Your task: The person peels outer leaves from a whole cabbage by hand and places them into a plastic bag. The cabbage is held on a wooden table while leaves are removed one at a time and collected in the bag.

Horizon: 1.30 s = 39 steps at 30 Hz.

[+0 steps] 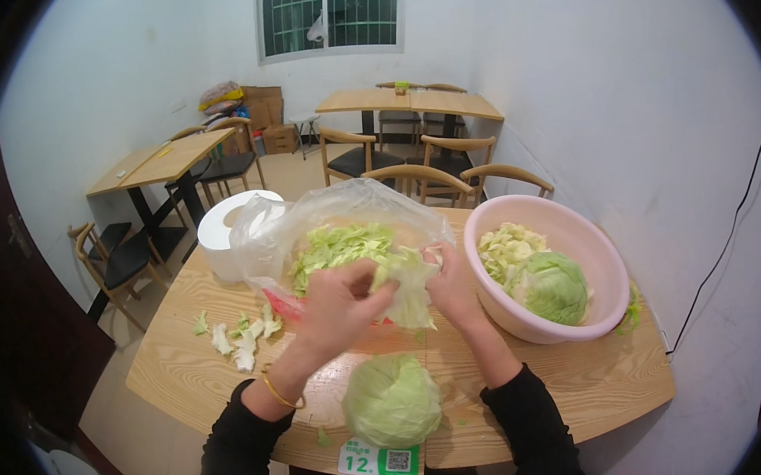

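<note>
Between my two hands is a pale green cabbage leaf [411,292]. My left hand [346,304] pinches its left side with thumb and fingers, and my right hand [447,282] grips its right edge. Just beyond them lies an open clear plastic bag [356,199] with torn cabbage pieces [343,245] in it. A whole cabbage head [393,399] rests on the wooden table [194,350] close to my body. To the right, a pink plastic basin [542,331] holds another cabbage head [554,288] and a heap of pale leaf pieces [509,250].
Several leaf scraps [246,347] lie on the table at left. A large white paper roll [220,259] stands beside the bag. A card with a printed code [379,461] is at the near edge. Farther off are tables [410,102], chairs [418,172] and cardboard boxes [278,139].
</note>
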Each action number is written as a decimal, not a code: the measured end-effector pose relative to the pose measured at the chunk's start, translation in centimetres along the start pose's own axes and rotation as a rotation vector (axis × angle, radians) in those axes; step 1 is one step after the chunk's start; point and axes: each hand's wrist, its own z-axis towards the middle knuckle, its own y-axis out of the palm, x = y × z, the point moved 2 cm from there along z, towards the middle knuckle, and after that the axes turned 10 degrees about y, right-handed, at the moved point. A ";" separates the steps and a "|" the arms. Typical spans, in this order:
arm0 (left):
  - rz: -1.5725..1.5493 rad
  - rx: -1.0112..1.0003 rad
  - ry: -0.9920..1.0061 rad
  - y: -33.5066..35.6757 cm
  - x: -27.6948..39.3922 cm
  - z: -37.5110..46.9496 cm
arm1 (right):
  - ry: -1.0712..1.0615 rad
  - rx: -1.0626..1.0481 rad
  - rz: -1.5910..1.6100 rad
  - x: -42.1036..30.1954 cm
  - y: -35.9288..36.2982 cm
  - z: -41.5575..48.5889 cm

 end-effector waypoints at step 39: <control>-0.150 0.232 0.169 -0.4 -3.3 1.1 | 0.120 -0.543 0.111 -9.6 -0.7 -2.8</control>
